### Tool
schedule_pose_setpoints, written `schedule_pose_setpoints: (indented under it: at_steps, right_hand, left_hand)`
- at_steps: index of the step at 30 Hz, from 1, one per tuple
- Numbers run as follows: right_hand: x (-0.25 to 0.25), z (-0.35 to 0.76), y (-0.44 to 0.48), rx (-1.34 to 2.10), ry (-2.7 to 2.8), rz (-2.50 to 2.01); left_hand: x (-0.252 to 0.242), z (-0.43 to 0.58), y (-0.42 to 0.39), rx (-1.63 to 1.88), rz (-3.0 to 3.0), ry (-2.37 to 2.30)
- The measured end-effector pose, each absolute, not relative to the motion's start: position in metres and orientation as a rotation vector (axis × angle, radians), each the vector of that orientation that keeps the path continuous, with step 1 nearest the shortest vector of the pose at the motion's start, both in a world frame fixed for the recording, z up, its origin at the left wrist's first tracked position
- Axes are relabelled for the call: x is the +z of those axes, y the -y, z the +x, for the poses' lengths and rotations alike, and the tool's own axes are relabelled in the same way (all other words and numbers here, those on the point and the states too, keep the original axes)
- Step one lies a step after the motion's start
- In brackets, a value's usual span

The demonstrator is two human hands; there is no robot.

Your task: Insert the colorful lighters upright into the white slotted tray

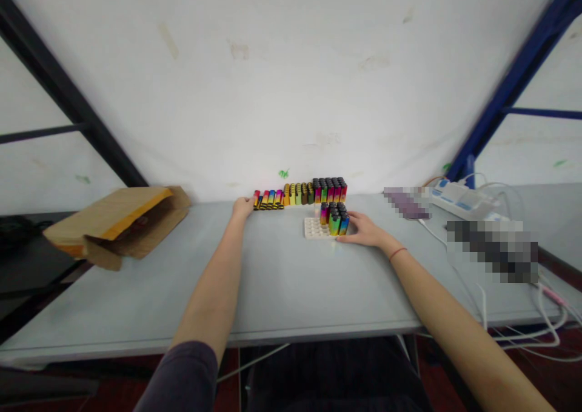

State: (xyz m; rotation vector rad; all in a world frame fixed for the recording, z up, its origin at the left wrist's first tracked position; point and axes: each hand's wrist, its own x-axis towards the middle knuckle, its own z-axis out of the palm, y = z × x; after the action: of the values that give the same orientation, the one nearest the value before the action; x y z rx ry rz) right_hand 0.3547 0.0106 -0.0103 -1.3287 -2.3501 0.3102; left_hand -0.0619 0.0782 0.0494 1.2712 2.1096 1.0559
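Observation:
My left hand (242,206) is at the left end of a row of lying, shiny multicoloured cylinders (269,200). Its fingers are closed around the end of that row; their tips are partly hidden. A white tray with round holes (313,228) rests on the table, with several upright black-topped cylinders (337,219) at its right side. My right hand (361,229) grips the right end of this tray, thumb at the front and fingers behind, beside the cylinders. Yellow and dark cylinders (297,194) stand at the wall. A block of upright black-topped cylinders (330,190) adjoins them.
An open brown paper bag (122,221) lies at the left of the grey table (291,291). On the right are a white power strip (468,201), a purplish flat object (407,203), a blurred-out dark object (493,251) and loose white cables (545,321). The white wall (291,85) bounds the back.

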Motion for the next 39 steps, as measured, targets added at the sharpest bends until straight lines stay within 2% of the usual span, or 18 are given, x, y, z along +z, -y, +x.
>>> schedule_pose_setpoints:
  at_steps: [5, 12, 17, 25, 39]
  right_hand:
    - [-0.012, 0.354, -0.011, 0.31, 2.329, -1.325]
    - [-0.014, 0.355, -0.013, 0.307, 2.328, -1.308]
    - [-0.013, 0.354, -0.013, 0.302, 2.338, -1.299]
    - [-0.013, 0.353, -0.013, 0.294, 2.335, -1.292]
    - [-0.017, 0.356, -0.016, 0.294, 2.334, -1.271]
  left_hand:
    - [0.051, -0.059, -0.06, 1.195, 1.139, -1.949]
    - [0.077, -0.039, -0.029, 1.299, 0.723, -1.247]
    - [0.089, -0.003, -0.016, 1.216, 0.783, -1.162]
    - [0.067, 0.078, 0.024, 1.197, 1.09, -0.874]
    - [0.053, 0.095, 0.033, 1.257, 0.828, -1.087]
